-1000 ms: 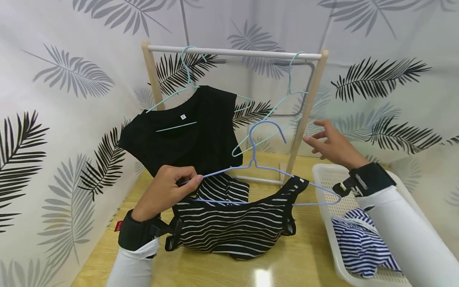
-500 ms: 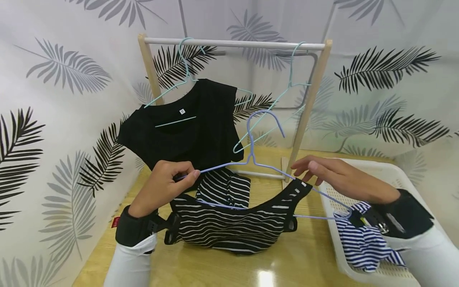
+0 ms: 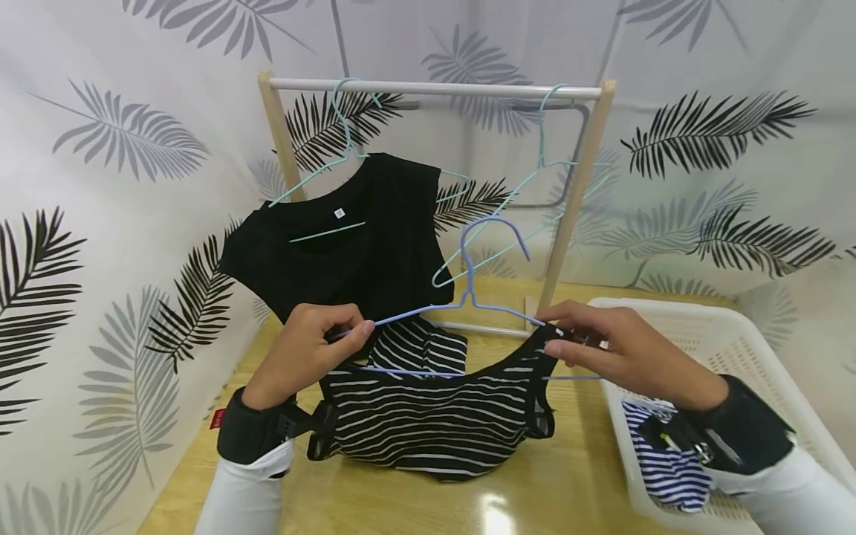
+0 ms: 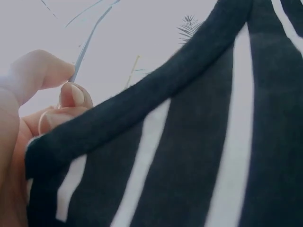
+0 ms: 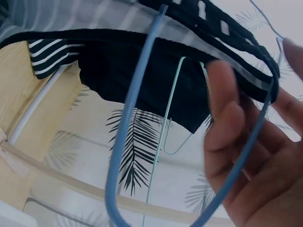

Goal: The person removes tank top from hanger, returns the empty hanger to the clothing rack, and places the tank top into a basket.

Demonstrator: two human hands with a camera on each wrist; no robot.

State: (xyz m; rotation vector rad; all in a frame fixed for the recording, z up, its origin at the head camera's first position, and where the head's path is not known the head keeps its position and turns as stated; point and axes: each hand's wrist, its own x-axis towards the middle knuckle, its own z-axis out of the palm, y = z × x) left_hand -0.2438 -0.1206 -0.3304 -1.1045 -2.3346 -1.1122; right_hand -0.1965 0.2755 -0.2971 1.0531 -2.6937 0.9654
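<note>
A blue clothes hanger (image 3: 428, 306) carries a black-and-white striped tank top (image 3: 435, 423), its hook free in the air. My left hand (image 3: 314, 345) pinches the hanger's left arm between thumb and fingers, beside the top's left shoulder. In the left wrist view, the thumb and fingertips (image 4: 75, 92) meet on the hanger wire, and the striped cloth covers much of the view. My right hand (image 3: 602, 345) grips the top's right shoulder strap (image 5: 270, 90), thumb in front and fingers behind. The hanger's right end passes through this strap and pokes out beyond it, partly hidden by the hand.
Behind stands a rack with a white rail (image 3: 441, 88) and wooden posts. On it hang a black top (image 3: 348, 238) on a mint hanger and a bare mint hanger (image 3: 511, 197). A white basket (image 3: 722, 316) at the right holds a blue-striped garment (image 3: 662, 453).
My right hand has come from beside the rack post down and leftward onto the right shoulder strap, which has shifted slightly left along the hanger. The left hand keeps its pinch.
</note>
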